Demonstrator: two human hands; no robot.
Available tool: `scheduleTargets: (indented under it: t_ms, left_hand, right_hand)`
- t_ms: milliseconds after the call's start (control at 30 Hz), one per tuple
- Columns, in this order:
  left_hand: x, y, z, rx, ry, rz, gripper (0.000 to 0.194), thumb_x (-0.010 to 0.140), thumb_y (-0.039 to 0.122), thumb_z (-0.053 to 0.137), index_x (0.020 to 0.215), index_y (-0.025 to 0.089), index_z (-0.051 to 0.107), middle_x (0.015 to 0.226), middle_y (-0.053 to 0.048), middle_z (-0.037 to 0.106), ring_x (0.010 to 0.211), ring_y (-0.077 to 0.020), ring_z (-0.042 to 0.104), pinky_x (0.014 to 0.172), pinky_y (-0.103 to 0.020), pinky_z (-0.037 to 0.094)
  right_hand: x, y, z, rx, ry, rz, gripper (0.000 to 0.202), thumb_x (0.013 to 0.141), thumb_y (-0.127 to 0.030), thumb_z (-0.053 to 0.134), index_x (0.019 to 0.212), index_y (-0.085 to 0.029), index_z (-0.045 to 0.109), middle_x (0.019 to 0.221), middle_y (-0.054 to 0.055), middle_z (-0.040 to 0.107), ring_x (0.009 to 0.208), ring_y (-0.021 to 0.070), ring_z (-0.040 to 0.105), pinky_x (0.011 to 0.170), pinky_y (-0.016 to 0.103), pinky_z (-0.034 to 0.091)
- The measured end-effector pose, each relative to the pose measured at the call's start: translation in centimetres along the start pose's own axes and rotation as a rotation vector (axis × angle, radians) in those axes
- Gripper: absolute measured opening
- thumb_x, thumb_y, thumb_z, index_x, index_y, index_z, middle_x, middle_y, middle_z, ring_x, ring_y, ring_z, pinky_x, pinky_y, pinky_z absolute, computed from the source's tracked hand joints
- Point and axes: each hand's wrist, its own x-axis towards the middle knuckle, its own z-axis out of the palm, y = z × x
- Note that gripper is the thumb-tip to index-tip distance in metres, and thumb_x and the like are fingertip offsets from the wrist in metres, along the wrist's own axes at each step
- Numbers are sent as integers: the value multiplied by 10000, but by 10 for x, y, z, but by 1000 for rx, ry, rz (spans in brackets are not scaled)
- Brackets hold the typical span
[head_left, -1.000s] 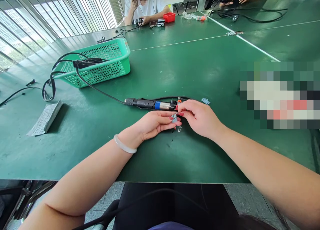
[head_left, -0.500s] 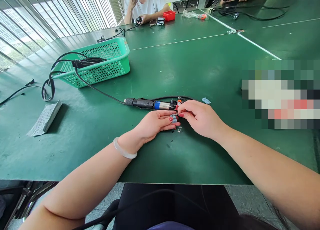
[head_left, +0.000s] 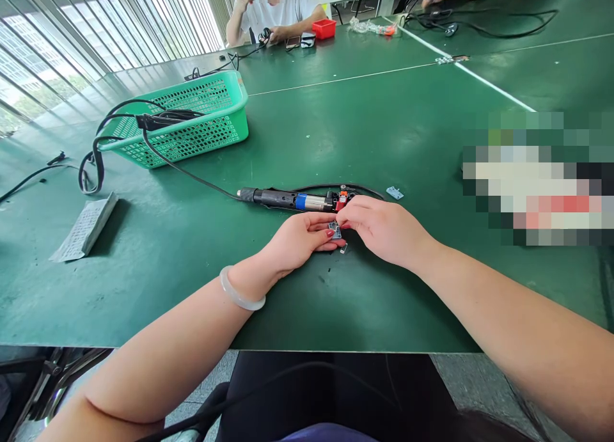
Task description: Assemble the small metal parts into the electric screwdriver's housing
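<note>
Foreground: the green table point(head_left: 336, 320), with both forearms laid across its near edge. A white bracelet point(head_left: 242, 297) rings the left wrist. At centre, the left hand point(head_left: 300, 240) grasps a small grey piece point(head_left: 335, 232) between thumb and fingers, just above the tabletop. The right hand point(head_left: 384, 228) meets it from the other side, thumb and fingertips pinched together at the piece's upper edge — whether they grip anything of their own cannot be told. A small frame-like part point(head_left: 344, 249) lies just below the left fingertips.

Middle ground: directly beyond the hands rests a black cylindrical tool point(head_left: 292, 200) with a blue band, its cable leading left; a flat grey-blue part point(head_left: 394, 192) lies to its right. Farther left stands a green basket point(head_left: 225, 125) — perforated, holding black cables.

Background: a red box point(head_left: 324, 29) beside a seated person point(head_left: 300, 4) in white.
</note>
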Motion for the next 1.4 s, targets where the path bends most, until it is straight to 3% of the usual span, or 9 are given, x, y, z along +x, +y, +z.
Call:
scheduleTargets:
  t_ms: [167,567,1167,1400]
  left_hand:
    - [0,0,0,20,3,15,260,851,22,536,1068,92,661,918,-89,721,728,-101,687,754,-234,557]
    - [-1,1,3,52,22,5,268,869,11,505,1064,84,675,934,-99,718,725,-103,684,806,-275,553]
    - [1,1,2,48,11,-6,298,854,-4,508,1083,91,672,959,-101,716,721,-102,684,839,-297,548]
    - [1,0,1,49,3,4,337,850,0,518,1155,88,630,970,-106,718,715,-102,687,775,-249,556]
  right_hand:
    - [0,3,0,-50,-22,-53,253,870,-94,426,864,-208,651,910,35,628,726,151,582,601,262,399]
    - [0,3,2,-18,-6,-61,233,878,-101,432,860,-193,645,893,35,626,738,154,584,605,260,410]
    - [2,2,2,72,29,-37,225,884,-131,452,811,-200,653,860,25,629,757,146,579,643,261,431]
    - [2,1,2,77,7,24,213,876,-126,471,817,-213,656,873,10,645,775,150,590,674,268,436]
